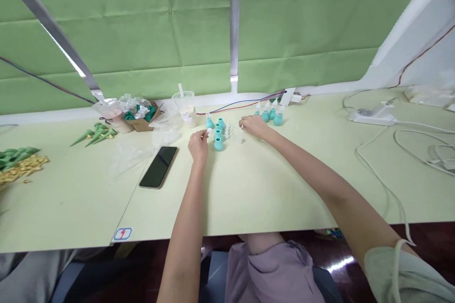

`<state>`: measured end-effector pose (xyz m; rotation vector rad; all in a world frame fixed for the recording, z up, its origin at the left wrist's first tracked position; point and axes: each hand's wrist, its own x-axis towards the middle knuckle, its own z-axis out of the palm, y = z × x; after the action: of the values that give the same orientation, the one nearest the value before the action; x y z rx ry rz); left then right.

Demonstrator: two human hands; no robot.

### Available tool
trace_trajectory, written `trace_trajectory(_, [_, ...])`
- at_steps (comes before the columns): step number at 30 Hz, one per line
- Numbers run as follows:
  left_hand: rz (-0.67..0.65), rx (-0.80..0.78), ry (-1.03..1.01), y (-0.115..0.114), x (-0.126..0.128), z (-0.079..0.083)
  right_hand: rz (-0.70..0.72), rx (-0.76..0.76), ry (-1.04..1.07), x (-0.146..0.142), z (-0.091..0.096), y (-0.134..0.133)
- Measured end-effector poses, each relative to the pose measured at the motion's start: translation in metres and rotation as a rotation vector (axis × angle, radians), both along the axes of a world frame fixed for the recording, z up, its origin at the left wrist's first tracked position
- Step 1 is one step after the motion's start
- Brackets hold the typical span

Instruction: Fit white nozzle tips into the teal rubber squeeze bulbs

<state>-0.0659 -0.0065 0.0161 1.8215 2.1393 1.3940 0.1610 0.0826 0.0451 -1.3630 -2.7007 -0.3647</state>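
Note:
My left hand (198, 144) is closed in a pinch on a small white tip (209, 130), just left of several teal rubber bulbs (218, 135) standing on the pale table (249, 184). My right hand (253, 126) rests curled on the table right of a row of small clear nozzles (229, 131); what its fingers hold is hidden. Behind it stand several teal bulbs fitted with white nozzles (270, 112).
A black phone (159, 166) lies left of my left hand. Further left are clear plastic bags (161, 135), a cardboard box (142, 116), a plastic cup (185, 106), green cones (94, 135) and yellow parts (21, 168). A power strip (371, 116) and white cables (408, 151) lie right.

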Motion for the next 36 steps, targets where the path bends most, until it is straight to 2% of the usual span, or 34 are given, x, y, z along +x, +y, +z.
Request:
trace_trajectory(5, [0.002, 0.0, 0.002, 0.002, 0.0, -0.001, -0.242, -0.103, 0.112, 0.008, -0.008, -0.003])
trace_trajectory(11, [0.009, 0.02, -0.001, 0.003, -0.002, -0.002, -0.402, -0.197, 0.219, 0.027, -0.003, -0.005])
trace_trajectory(13, [0.008, 0.017, 0.005, 0.003, -0.001, -0.001, -0.387, -0.308, 0.219, 0.036, 0.0, -0.009])
trace_trajectory(16, [0.0, 0.002, 0.013, 0.003, 0.001, 0.0, -0.27, -0.413, 0.205, 0.041, -0.002, -0.02])
trace_trajectory(23, [0.004, -0.016, 0.019, 0.001, 0.001, 0.001, -0.21, -0.267, 0.263, 0.029, -0.016, -0.034])
trace_trajectory(26, [0.005, -0.025, 0.022, 0.002, 0.001, 0.0, -0.185, -0.241, 0.298, 0.027, -0.013, -0.027])
trace_trajectory(31, [-0.001, -0.041, 0.02, 0.002, 0.001, 0.0, -0.136, -0.237, 0.479, 0.012, -0.004, -0.005])
trace_trajectory(36, [-0.002, -0.032, 0.017, 0.001, 0.001, 0.001, -0.085, -0.228, 0.391, -0.018, -0.001, 0.014])
